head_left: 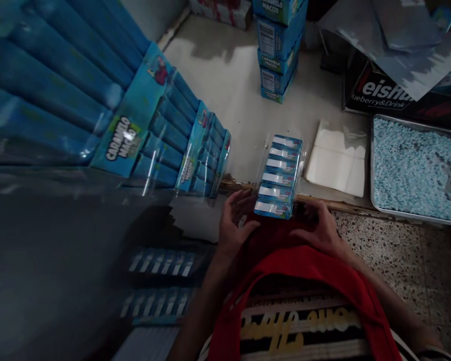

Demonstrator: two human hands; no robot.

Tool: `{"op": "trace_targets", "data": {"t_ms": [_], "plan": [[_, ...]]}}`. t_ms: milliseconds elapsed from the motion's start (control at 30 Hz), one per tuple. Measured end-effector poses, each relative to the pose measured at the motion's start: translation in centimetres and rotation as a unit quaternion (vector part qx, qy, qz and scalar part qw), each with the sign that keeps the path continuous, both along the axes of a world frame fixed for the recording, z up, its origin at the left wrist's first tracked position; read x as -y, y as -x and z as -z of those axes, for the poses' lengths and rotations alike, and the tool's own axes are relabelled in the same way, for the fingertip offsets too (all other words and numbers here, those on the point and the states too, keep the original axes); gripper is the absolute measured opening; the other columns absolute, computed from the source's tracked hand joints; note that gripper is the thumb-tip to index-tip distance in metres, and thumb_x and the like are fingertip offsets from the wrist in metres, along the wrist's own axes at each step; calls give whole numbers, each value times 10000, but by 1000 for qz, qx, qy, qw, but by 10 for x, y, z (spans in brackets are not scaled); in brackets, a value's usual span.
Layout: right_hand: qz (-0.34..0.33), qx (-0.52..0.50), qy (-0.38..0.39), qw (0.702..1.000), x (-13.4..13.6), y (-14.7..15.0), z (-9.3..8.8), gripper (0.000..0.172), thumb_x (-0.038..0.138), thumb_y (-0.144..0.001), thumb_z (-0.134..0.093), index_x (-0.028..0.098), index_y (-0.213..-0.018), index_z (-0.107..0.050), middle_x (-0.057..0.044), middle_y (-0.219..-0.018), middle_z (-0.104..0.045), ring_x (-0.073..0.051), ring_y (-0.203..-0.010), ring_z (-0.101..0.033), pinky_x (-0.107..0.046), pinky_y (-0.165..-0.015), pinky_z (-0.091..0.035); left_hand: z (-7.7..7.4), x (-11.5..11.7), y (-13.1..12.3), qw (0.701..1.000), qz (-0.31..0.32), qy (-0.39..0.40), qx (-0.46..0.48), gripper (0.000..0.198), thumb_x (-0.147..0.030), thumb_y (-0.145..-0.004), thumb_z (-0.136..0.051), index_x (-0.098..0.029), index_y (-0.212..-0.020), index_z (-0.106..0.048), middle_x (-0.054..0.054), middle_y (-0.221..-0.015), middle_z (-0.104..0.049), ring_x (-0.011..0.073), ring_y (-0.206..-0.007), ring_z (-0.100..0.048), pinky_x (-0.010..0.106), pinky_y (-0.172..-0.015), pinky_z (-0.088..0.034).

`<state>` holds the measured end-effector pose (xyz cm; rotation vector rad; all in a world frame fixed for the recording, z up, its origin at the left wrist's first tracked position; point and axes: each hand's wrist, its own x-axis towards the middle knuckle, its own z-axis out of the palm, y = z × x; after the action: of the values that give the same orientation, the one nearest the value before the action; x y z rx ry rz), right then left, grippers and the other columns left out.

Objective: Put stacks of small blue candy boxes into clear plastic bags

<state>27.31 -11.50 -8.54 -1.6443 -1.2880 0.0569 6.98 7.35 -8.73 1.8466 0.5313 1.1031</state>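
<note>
A row of several small blue candy boxes (280,175) wrapped in clear film lies at the near edge of the white table (233,85). My left hand (235,223) is at the row's near left corner, fingers curled and apart, touching the film. My right hand (319,228) rests at the near right corner, fingers bent toward the pack; whether it grips the pack is unclear. A red apron (296,281) covers my chest below the hands.
Blue wrapped packs labelled Caramelo Macizo (165,130) lean in a row at left. A stack of blue boxes (280,45) stands at the back. A metal tray of pale blue candies (417,165) sits right, white sheets (338,158) beside it. More packs (161,281) lie lower left.
</note>
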Motion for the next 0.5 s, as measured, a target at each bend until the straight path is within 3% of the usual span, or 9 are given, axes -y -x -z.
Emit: {"op": "trace_targets", "data": {"t_ms": [67,167,233,333,500], "plan": [[-22,-19,79,996,-7,9,18,928,553,-788,-932,254,-1541,-481,-117,-1247,-742,-280,-1044,-758,-416,-858,-663,-1,-8,-3,992,19,54,-108,1006,-512,-686,-982,-251,-1541,-520,161,-1491,-657,322,-1302,-694,429,-1060,-602],[-21,13,97,995,-24,19,33,877,383,-897,-836,237,-1651,-412,-157,-1384,-715,-309,-1212,-740,-458,-1001,-658,-15,-9,-11,974,-6,79,-211,789,-489,-643,-975,-215,-1334,-714,111,-1282,-773,337,-1212,-723,467,-1071,-592],[-1,42,79,996,-31,23,38,783,296,-951,-742,209,-1661,-425,-159,-1319,-749,-298,-1152,-763,-436,-969,-672,-23,-3,-16,965,-26,99,-241,603,-502,-676,-925,-214,-1185,-779,68,-1115,-804,314,-1089,-745,449,-1018,-609],[19,74,42,996,-32,24,39,690,234,-982,-662,172,-1642,-470,-154,-1228,-785,-275,-1057,-789,-379,-882,-687,-25,10,-22,964,-66,115,-232,495,-468,-688,-891,-218,-1107,-809,34,-972,-797,263,-928,-739,383,-905,-622],[52,85,-7,995,-25,19,36,427,196,-1025,-603,177,-1445,-673,-111,-1074,-829,-212,-922,-811,-279,-812,-664,-5,28,-29,969,-118,73,-204,312,-388,-776,-843,-234,-1046,-854,30,-925,-796,219,-836,-720,308,-773,-589]]}}
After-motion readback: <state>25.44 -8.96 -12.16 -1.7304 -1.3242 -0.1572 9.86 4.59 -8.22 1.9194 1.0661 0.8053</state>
